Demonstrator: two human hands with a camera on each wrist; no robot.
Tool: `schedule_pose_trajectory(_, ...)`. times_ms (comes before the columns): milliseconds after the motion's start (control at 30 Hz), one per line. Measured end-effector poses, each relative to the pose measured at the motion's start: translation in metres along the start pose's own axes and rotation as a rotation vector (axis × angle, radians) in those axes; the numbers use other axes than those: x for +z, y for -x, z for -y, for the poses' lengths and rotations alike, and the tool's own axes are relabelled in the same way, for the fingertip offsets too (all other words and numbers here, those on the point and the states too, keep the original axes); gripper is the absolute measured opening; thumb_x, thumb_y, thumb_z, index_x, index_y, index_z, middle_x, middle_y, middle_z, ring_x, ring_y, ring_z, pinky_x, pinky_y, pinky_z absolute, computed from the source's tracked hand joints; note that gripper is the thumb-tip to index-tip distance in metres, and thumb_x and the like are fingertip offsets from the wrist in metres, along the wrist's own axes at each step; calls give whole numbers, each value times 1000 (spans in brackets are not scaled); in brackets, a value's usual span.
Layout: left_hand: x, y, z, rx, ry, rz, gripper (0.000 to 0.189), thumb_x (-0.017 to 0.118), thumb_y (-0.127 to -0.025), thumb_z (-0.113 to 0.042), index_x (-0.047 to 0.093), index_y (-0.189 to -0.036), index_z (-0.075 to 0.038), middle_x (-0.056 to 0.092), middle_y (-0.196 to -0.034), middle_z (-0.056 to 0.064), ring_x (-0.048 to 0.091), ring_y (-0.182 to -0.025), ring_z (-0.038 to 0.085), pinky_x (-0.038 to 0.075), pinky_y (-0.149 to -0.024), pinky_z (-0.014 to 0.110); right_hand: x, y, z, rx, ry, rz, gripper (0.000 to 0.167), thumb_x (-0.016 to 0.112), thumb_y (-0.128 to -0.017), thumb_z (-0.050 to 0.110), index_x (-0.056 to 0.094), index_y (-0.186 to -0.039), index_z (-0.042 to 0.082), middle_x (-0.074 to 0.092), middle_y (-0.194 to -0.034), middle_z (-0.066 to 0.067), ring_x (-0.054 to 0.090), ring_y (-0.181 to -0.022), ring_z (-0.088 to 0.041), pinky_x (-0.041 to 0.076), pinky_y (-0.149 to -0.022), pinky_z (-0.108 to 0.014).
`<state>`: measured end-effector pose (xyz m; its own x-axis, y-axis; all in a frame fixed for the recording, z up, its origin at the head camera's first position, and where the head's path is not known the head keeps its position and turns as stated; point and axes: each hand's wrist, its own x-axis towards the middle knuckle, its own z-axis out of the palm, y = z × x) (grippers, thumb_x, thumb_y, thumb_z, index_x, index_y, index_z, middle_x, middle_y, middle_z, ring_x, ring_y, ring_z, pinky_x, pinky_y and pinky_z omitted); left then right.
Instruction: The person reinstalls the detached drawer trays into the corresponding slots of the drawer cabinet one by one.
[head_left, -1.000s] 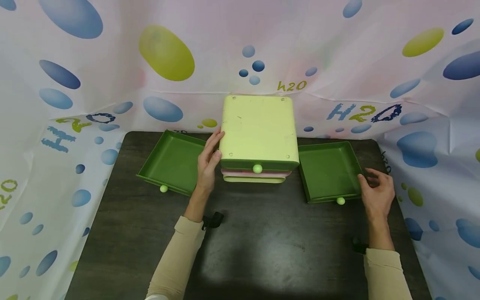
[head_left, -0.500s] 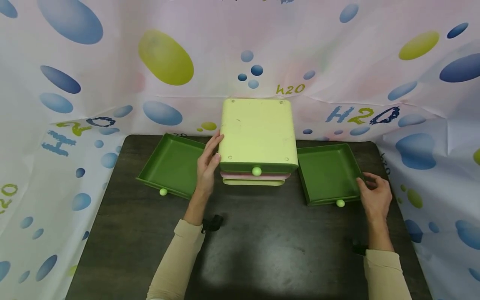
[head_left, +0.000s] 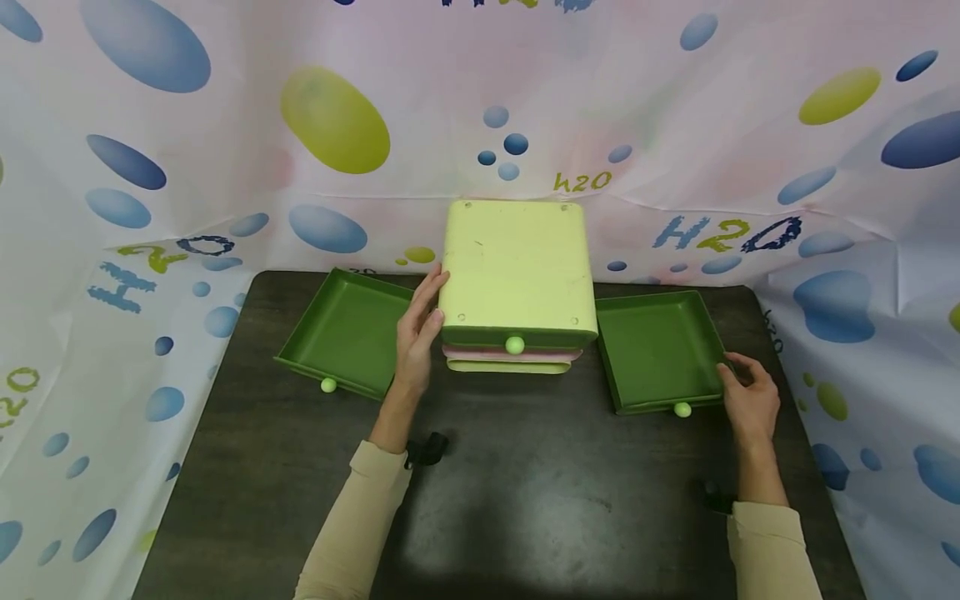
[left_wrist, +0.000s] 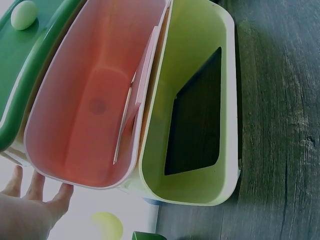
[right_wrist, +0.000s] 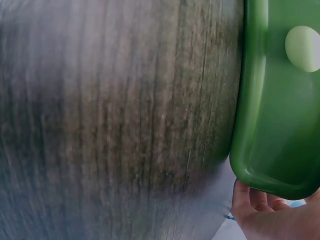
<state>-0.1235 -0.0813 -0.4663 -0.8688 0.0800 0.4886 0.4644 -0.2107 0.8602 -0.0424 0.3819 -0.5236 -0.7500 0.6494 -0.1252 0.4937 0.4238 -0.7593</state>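
Note:
A small drawer cabinet (head_left: 517, 267) with a pale yellow-green top stands at the back middle. Its top level holds a green drawer front with a round knob (head_left: 514, 345); below, the pink compartment (left_wrist: 95, 105) and the yellow-green compartment (left_wrist: 200, 30) have no drawers. My left hand (head_left: 415, 342) rests its extended fingers against the cabinet's left side. To the right lies a green drawer (head_left: 660, 350), nothing inside it, its knob (head_left: 682, 409) facing me. At its right wall, my right hand (head_left: 752, 406) pinches the edge between thumb and fingers, the fingers partly hidden.
Another green drawer (head_left: 360, 333) lies angled left of the cabinet, partly behind the left hand. Everything stands on a dark wood-look table (head_left: 525, 467). A patterned curtain (head_left: 420, 108) closes off the back and sides. A thin panel (left_wrist: 135, 95) leans inside the pink compartment.
My right hand has shifted slightly left and closed in on the right drawer's wall. My left hand stays at the cabinet's side. The head view has tilted up a little.

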Motion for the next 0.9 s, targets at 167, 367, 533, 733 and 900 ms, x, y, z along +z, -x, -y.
schedule_pose_trajectory(167,0,0,0,9,20,10,51,48,-103,-18,43,-145,10,29,-159,20,28,-147,30,28,-117,43,0,-1,-1,28,-24,-2,35,62,-99,33,67,-131,21,59,-134,-4,53,-108,-7,39,-87,-24)
schedule_pose_trajectory(367,0,-1,-1,5,22,13,49,46,-102,-13,43,-145,10,28,-159,20,27,-148,29,27,-118,43,-3,-2,-1,82,-54,33,36,61,-99,32,66,-134,29,54,-146,0,46,-134,-20,36,-106,-36)
schedule_pose_trajectory(533,-1,0,-1,2,16,4,53,50,-103,-24,44,-145,9,31,-159,17,27,-148,29,26,-118,44,-6,-3,-3,149,-95,92,38,60,-99,26,63,-136,34,45,-153,3,37,-138,-15,33,-103,-33)
schedule_pose_trajectory(733,0,-1,-2,4,19,7,53,50,-103,-23,44,-145,9,31,-158,18,27,-148,30,26,-118,45,-7,-4,-6,179,-117,92,37,60,-99,24,63,-134,35,43,-153,0,45,-121,-17,32,-89,-28)
schedule_pose_trajectory(900,1,-1,-5,2,34,12,47,45,-103,-11,42,-145,11,30,-158,21,27,-148,30,26,-118,44,-7,-3,-5,201,-204,81,38,60,-99,22,63,-133,36,43,-153,3,40,-133,-15,30,-101,-28)
